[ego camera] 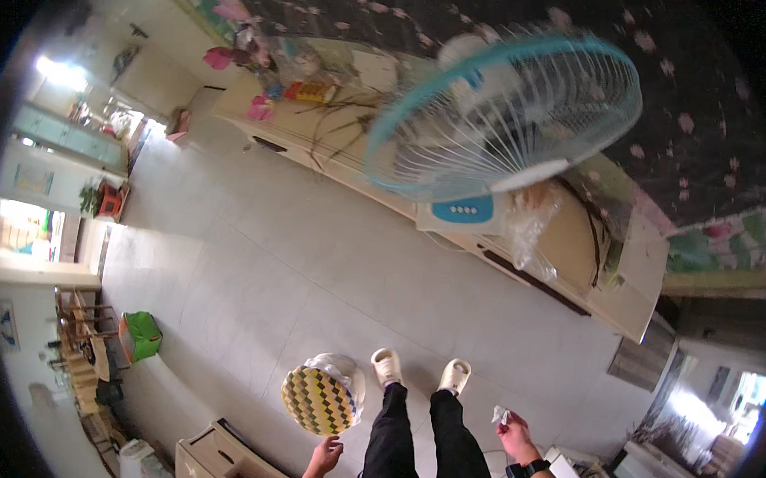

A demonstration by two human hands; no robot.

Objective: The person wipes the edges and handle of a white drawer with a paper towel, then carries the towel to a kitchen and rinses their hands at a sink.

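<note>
My right hand (517, 435), with a black watch at the wrist, pinches a crumpled white tissue (501, 415). My left hand (326, 457) is at the lower centre, just below a round yellow and black checkered lid or woven cover (318, 399); whether the fingertips touch it I cannot tell. That cover lies over a white round bin or basket (356, 382) with a white plastic liner, left of my feet in cream slippers (387, 366). A fan with a blue-rimmed wire guard (387, 133) stands on a long cabinet ahead.
The long cream cabinet (360, 179) crosses the view ahead, bearing cables and a clear plastic bag (529, 236). A small drawer cabinet (210, 459) stands at lower left, a green bag (141, 336) farther left. At lower right is a white open box or drawer (568, 474).
</note>
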